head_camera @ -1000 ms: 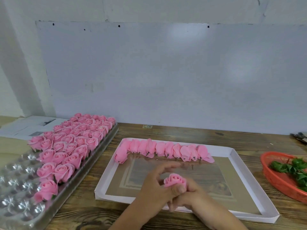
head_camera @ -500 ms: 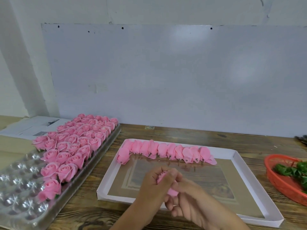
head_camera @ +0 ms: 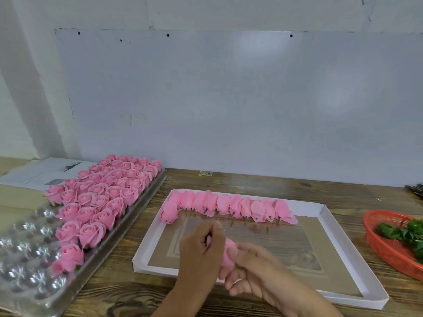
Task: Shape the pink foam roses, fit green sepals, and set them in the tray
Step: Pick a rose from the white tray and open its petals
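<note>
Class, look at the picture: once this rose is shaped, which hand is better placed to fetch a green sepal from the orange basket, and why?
The right hand: the orange basket of green sepals lies on its side, while the left hand would cross over the rose.

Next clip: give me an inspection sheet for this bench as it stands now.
Surface: wooden table, dark grain.
Job's things: clear cell tray on the left, far part filled with finished roses; white shallow box with a row of unshaped buds along its far side; red basket holding green sepals.
Clutter: printed papers far left.
Grippers: left hand and right hand both grip one pink rose.
Cables: nothing seen.
Surroundings: pale wall panel.
</note>
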The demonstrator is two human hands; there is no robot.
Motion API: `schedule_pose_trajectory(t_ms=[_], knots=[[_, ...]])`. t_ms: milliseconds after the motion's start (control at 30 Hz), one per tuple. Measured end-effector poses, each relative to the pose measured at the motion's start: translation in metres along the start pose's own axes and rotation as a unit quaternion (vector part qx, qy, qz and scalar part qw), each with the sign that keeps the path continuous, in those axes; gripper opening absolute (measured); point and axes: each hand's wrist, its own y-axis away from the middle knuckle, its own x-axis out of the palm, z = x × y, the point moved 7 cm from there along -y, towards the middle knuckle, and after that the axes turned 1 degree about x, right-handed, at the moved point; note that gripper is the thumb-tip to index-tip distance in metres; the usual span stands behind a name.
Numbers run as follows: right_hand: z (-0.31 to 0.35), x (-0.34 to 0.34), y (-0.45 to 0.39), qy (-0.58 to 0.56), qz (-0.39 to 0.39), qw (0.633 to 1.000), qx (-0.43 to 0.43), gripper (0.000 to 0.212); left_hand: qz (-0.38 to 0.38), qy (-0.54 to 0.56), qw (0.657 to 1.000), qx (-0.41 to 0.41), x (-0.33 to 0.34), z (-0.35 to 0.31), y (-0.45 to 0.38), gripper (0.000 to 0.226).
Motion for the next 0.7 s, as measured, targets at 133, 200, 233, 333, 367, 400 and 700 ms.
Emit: schedule_pose_trajectory(t_ms=[133, 200, 233, 333, 367, 400, 700], knots=[[0.013, -0.012, 0.002, 0.155, -0.114, 0.974, -0.123, 0.046, 0.003, 0.031, 0.996, -0.08, 0.001, 0.013, -0.003, 0.051], [0.016, -0.012, 0.002, 0.175, -0.147, 0.96, -0.162, 0.038, 0.016, 0.036, 0.996, -0.081, 0.003, 0.012, -0.003, 0.053], [0.016, -0.013, 0.003, 0.173, -0.162, 0.956, -0.173, 0.033, 0.024, 0.037, 0.996, -0.076, 0.005, 0.011, -0.003, 0.053], [0.013, -0.014, 0.003, 0.138, -0.187, 0.955, -0.182, 0.026, 0.03, 0.036, 0.998, -0.036, 0.005, 0.003, -0.003, 0.04], [0.012, -0.014, 0.003, 0.119, -0.185, 0.959, -0.178, 0.024, 0.03, 0.028, 0.999, -0.004, 0.004, -0.002, -0.003, 0.033], [0.012, -0.014, 0.002, 0.096, -0.18, 0.964, -0.172, 0.021, 0.028, 0.012, 0.999, 0.038, 0.003, -0.009, -0.002, 0.027], [0.005, -0.012, -0.003, 0.004, -0.118, 0.986, -0.117, 0.037, 0.027, -0.052, 0.989, 0.139, 0.004, -0.017, 0.005, 0.03]])
